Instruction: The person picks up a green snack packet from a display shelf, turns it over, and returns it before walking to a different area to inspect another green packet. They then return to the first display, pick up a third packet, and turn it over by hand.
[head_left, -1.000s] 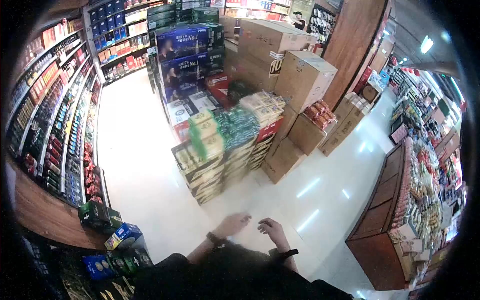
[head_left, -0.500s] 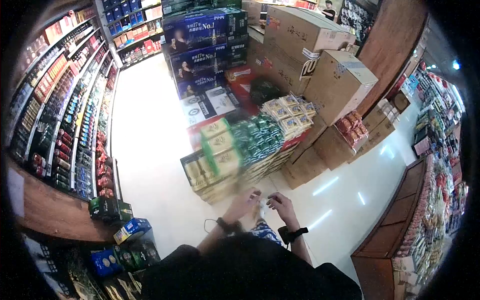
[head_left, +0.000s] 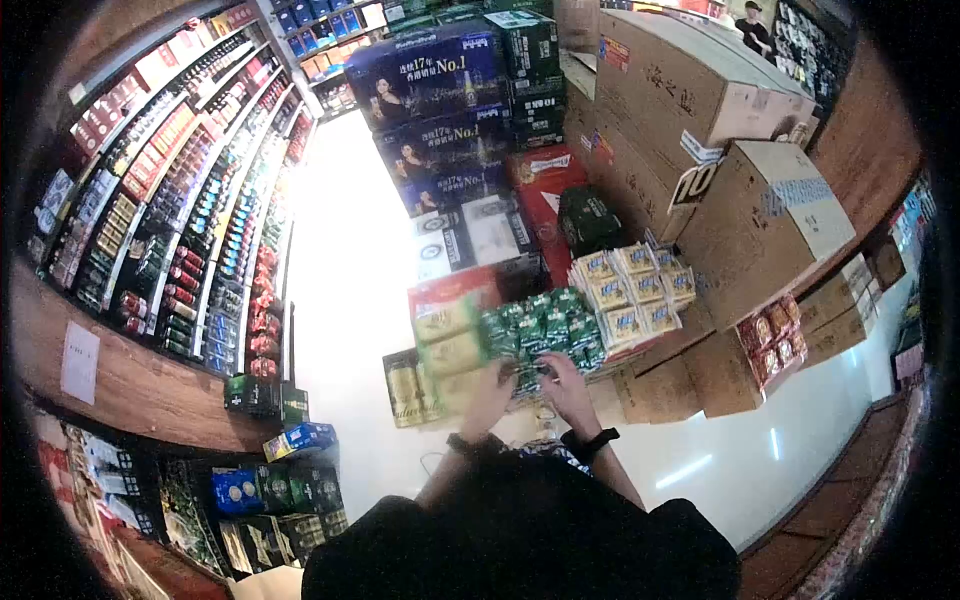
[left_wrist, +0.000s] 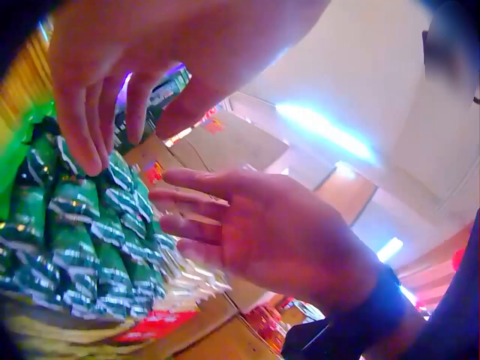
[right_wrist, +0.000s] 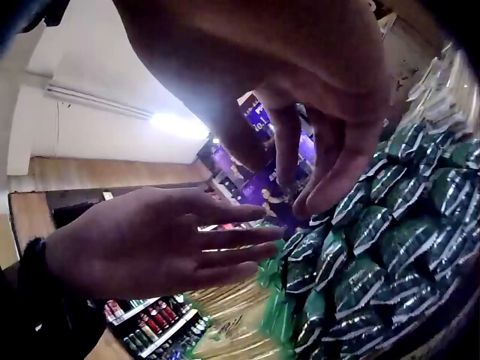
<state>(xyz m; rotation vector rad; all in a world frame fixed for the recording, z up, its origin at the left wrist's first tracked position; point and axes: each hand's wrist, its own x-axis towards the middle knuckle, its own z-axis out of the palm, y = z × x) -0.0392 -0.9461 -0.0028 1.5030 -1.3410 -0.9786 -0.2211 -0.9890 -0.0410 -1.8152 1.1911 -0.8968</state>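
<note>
Both hands hover at the near edge of a pile of shiny green packets (head_left: 545,325), holding nothing. My left hand (head_left: 490,395) is at the left of the pile, beside yellowish packs in green-edged wrap (head_left: 450,345). To its right is my right hand (head_left: 567,390), palm turned inward. In the left wrist view the left hand (left_wrist: 150,52) droops its fingers over the green packets (left_wrist: 82,240), while the right hand (left_wrist: 277,225) has its fingers spread apart. The right wrist view shows the left hand (right_wrist: 150,244) with straight fingers and the right hand (right_wrist: 300,97) with fingers loosely bent.
Cream-coloured packets (head_left: 630,290) lie right of the green ones. Behind stand blue beer cartons (head_left: 430,80) and large brown cartons (head_left: 690,100). Red packs (head_left: 770,345) sit on a carton at right. Shelves of bottles and cans (head_left: 190,200) line the left. A person (head_left: 755,28) stands far back.
The view has come closer to the stacked goods. Both hands, earlier over the floor, are now at the near edge of the green packets. Neither has taken hold of anything.
</note>
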